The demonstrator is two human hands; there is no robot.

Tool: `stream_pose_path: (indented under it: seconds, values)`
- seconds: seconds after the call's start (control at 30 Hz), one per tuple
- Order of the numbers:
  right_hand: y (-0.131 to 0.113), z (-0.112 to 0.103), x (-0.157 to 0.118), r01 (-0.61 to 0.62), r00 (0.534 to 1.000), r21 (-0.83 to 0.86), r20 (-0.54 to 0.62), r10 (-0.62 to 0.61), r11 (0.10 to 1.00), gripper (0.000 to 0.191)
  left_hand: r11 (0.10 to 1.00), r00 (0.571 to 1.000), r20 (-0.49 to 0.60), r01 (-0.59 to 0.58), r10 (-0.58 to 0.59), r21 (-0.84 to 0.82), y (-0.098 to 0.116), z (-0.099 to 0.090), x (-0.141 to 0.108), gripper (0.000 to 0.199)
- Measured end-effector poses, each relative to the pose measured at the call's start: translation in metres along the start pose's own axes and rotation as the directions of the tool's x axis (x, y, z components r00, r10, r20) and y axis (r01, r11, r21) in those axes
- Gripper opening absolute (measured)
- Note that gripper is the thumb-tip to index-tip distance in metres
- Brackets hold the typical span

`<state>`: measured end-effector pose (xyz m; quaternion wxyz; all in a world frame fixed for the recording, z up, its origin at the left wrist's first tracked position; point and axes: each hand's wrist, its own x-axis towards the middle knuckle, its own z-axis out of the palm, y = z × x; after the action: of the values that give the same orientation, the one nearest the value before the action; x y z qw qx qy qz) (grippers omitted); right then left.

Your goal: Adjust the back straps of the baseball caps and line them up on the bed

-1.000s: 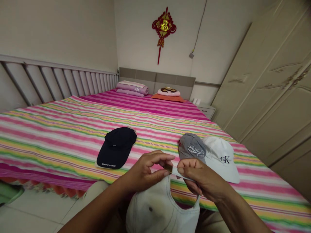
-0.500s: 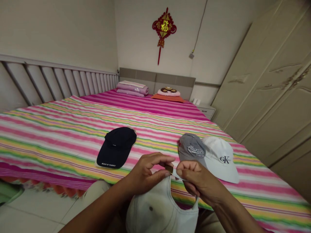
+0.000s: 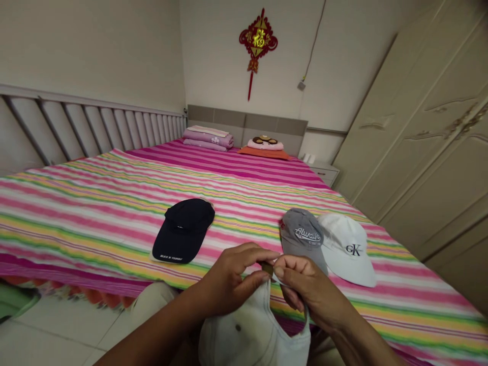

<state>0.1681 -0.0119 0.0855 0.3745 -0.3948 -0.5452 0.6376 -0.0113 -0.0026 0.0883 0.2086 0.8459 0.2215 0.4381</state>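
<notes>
My hands hold up a worn off-white baseball cap [image 3: 251,333] by its rear strap [image 3: 280,278], low in the view. My left hand [image 3: 232,279] pinches the strap near a small brass buckle [image 3: 267,269]. My right hand [image 3: 301,284] grips the strap just beside it, and its fingers partly hide the buckle. Ahead on the bed, a navy cap [image 3: 183,230] lies to the left of my hands. A grey cap [image 3: 303,236] with "Always" lettering overlaps a white cap [image 3: 346,249] with a "CK" logo, just beyond my right hand.
The caps lie on a bed with a rainbow-striped sheet [image 3: 95,218]. A slatted rail [image 3: 87,124] runs along its left side, and folded pink bedding [image 3: 208,139] lies at its head. A cream wardrobe [image 3: 419,127] stands right; a tiled floor [image 3: 64,330] shows lower left.
My hands have drawn closer together around the buckle, with the strap between them now shorter in view. The three caps on the bed have not moved.
</notes>
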Motion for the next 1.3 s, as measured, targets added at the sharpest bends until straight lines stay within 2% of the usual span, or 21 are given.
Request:
stream_pose_path:
  seconds: [0.13, 0.23, 0.4, 0.6, 0.7, 0.8, 0.97, 1.13, 1.3]
  values:
    - [-0.003, -0.002, -0.001, 0.006, 0.998, -0.053, 0.063, -0.003, 0.999, 0.032, 0.997, 0.997, -0.051, 0.057, -0.059, -0.047, -0.004, 0.001, -0.002, 0.034]
    - [-0.004, -0.002, -0.003, -0.004, 0.999, -0.027, 0.033, 0.005, 1.0, 0.032, 0.994, 0.994, -0.072, 0.081, -0.086, -0.071, -0.006, 0.003, -0.003, 0.037]
    - [-0.001, 0.004, -0.003, 0.016, 1.0, 0.081, -0.004, -0.016, 0.997, 0.033, 0.991, 0.993, -0.059, 0.102, -0.107, -0.081, -0.006, 0.005, -0.003, 0.037]
    - [0.002, 0.0, -0.003, -0.043, 0.999, 0.063, 0.021, 0.041, 0.997, 0.03, 0.974, 0.985, -0.064, 0.149, -0.161, -0.169, -0.006, 0.005, -0.005, 0.038]
    - [0.003, 0.001, -0.003, -0.017, 1.0, 0.098, 0.004, 0.016, 0.995, 0.029, 0.961, 0.982, -0.042, 0.169, -0.182, -0.219, -0.007, 0.006, -0.006, 0.039]
    - [0.003, 0.003, -0.003, -0.009, 1.0, 0.116, 0.008, 0.008, 0.993, 0.03, 0.957, 0.982, -0.026, 0.178, -0.189, -0.229, -0.009, 0.007, -0.007, 0.04]
    - [0.006, -0.001, -0.003, -0.087, 0.995, 0.089, 0.053, 0.082, 0.992, 0.03, 0.944, 0.98, -0.042, 0.177, -0.197, -0.279, -0.011, 0.007, -0.007, 0.04]
    - [0.007, 0.0, -0.003, -0.04, 0.999, 0.123, 0.034, 0.037, 0.992, 0.029, 0.938, 0.977, 0.006, 0.206, -0.213, -0.277, -0.011, 0.007, -0.006, 0.041]
    - [0.007, -0.001, -0.002, -0.082, 0.994, 0.12, 0.075, 0.074, 0.989, 0.03, 0.931, 0.975, 0.009, 0.215, -0.222, -0.297, -0.012, 0.007, -0.005, 0.042]
